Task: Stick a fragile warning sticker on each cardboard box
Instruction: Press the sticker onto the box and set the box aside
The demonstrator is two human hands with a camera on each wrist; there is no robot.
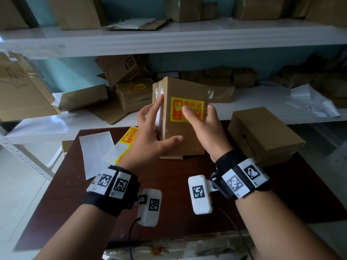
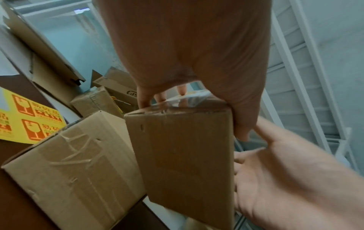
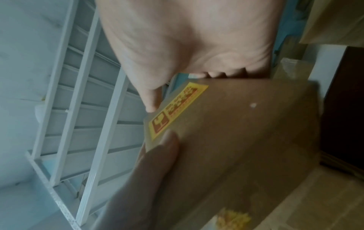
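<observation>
Taking the held cardboard box (image 1: 185, 128) as the landmark: far to its left, on the dark brown table (image 1: 187, 184), lie white backing papers (image 1: 95, 147), then a yellow sticker sheet (image 1: 128, 136) partly hidden behind the left hand (image 1: 150, 136). That hand clasps the box's left edge, fingers laid up along the taped side, thumb stretched across the lower front. The box stands upright on its end over the table's far middle, a yellow and red fragile sticker (image 1: 186, 109) stuck on its front face. The right hand (image 1: 205, 128) grips the right edge, thumb pressing on the sticker, fingers wrapped behind. To the right of the box rests a second, closed cardboard box (image 1: 262, 132), flat on the table
</observation>
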